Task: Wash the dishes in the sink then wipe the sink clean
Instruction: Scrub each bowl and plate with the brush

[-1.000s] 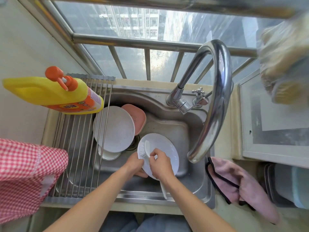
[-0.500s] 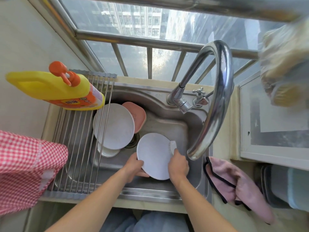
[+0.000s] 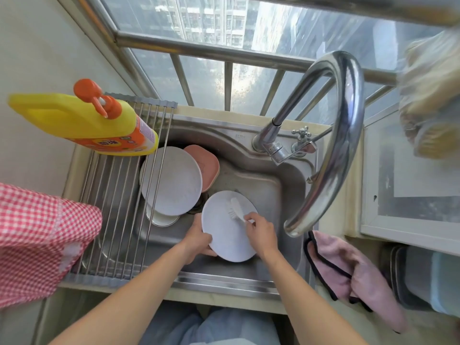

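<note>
White and tilted over the steel sink (image 3: 261, 192), the plate (image 3: 225, 235) is gripped at its lower-left rim by the left hand (image 3: 199, 241), probably to steady it and let water drain. Curled fingers of the right hand (image 3: 261, 232) grasp the dish brush (image 3: 235, 207), bristles against the plate's face. Further back, a second white plate (image 3: 171, 180) leans over a pink dish (image 3: 206, 165) and a bowl (image 3: 161, 217), both mostly hidden. No water visibly runs from the faucet (image 3: 331, 145).
</note>
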The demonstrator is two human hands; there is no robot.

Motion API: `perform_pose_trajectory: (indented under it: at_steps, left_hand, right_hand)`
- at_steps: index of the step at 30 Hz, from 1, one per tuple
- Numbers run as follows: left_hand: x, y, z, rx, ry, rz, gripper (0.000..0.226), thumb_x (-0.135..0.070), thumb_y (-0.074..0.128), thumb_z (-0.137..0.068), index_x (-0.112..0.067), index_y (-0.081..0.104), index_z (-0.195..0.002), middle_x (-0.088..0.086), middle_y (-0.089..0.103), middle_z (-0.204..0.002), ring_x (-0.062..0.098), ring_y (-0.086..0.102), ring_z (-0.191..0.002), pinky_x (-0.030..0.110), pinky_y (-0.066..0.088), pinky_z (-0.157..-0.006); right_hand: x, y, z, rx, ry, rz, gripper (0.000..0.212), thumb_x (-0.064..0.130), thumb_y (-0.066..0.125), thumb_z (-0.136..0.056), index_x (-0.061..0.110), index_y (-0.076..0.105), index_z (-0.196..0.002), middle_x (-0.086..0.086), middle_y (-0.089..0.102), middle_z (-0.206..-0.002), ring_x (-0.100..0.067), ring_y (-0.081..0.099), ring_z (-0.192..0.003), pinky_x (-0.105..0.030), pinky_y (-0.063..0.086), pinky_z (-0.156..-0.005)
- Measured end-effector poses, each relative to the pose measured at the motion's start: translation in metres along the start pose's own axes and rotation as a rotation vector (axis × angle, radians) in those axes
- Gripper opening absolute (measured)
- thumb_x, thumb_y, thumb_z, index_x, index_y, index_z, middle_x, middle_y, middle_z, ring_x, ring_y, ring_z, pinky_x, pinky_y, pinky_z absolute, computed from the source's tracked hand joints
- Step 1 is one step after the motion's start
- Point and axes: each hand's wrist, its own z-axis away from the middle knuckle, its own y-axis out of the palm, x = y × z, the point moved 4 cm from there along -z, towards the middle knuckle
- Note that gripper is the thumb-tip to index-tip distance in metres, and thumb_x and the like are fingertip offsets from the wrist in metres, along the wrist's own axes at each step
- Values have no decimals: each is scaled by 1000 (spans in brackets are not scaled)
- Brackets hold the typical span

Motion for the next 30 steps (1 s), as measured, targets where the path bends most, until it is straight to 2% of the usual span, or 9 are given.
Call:
perform_pose_trajectory:
  at_steps: [2,6,9,13,17,19,21,24,30]
  left_hand:
    - [1,0,-1,10,-4,13,65,14,39,-84,-31,33,-129,-9,50,-119,25,60,-107,49,63,-70]
    - [5,-6,-7,-28,-29,87,64,16,38,-85,-30,40,-129,-2,55,-123,28,64,-106,49,63,-71]
    - [8,-9,-10,-40,-29,100,64,15,40,-86,-31,43,-130,2,55,-125,33,65,-105,48,63,-67]
    - [7,-8,-11,-42,-14,116,62,15,41,-88,-31,47,-128,3,57,-123,36,69,-100,49,63,-68]
    - [7,-10,-13,-30,-7,118,62,15,41,-89,-31,48,-130,6,58,-124,35,67,-104,50,63,-70]
    - [7,-12,-13,-28,-7,129,63,15,42,-89,-31,48,-130,5,58,-126,35,67,-105,49,63,-69]
    - [8,-13,-12,-31,-2,128,62,15,43,-90,-32,47,-131,4,57,-125,36,67,-103,49,63,-69]
    - [8,-14,-11,-25,5,126,63,14,43,-90,-32,47,-133,4,58,-123,37,68,-101,50,63,-70]
    - [12,-15,-14,-67,-2,173,59,15,43,-90,-30,50,-128,5,61,-121,33,70,-99,50,63,-72]
  right_hand:
    - [-4,1,-2,-19,-36,34,70,64,31,-68,29,66,-117,-1,71,-101,-26,66,-93,-29,43,-69]
    - [-2,21,13,183,-214,118,42,62,40,-83,44,62,-114,20,65,-100,-13,63,-92,-31,50,-79]
    - [-4,8,7,82,-86,31,50,63,41,-81,35,62,-117,9,67,-89,-16,64,-66,-31,53,-60]
    - [-3,-3,7,-80,74,-55,29,31,44,-89,19,62,-110,-7,63,-83,-27,63,-55,-34,55,-40]
    - [2,23,16,70,-140,-30,32,45,52,-90,30,65,-114,19,61,-88,0,56,-77,-23,43,-71]
    - [4,22,17,103,-189,-42,27,42,55,-92,32,67,-113,23,60,-86,7,55,-79,-20,39,-73]
    - [-3,11,13,23,-73,-56,42,54,47,-87,30,66,-116,15,64,-88,-2,58,-77,-24,42,-67]
    - [-18,5,6,-135,90,141,28,32,41,-95,22,65,-106,-6,67,-87,-30,62,-77,-34,49,-63]
    - [6,23,26,126,-304,94,17,31,54,-97,31,66,-109,3,65,-93,-7,58,-78,-15,41,-66]
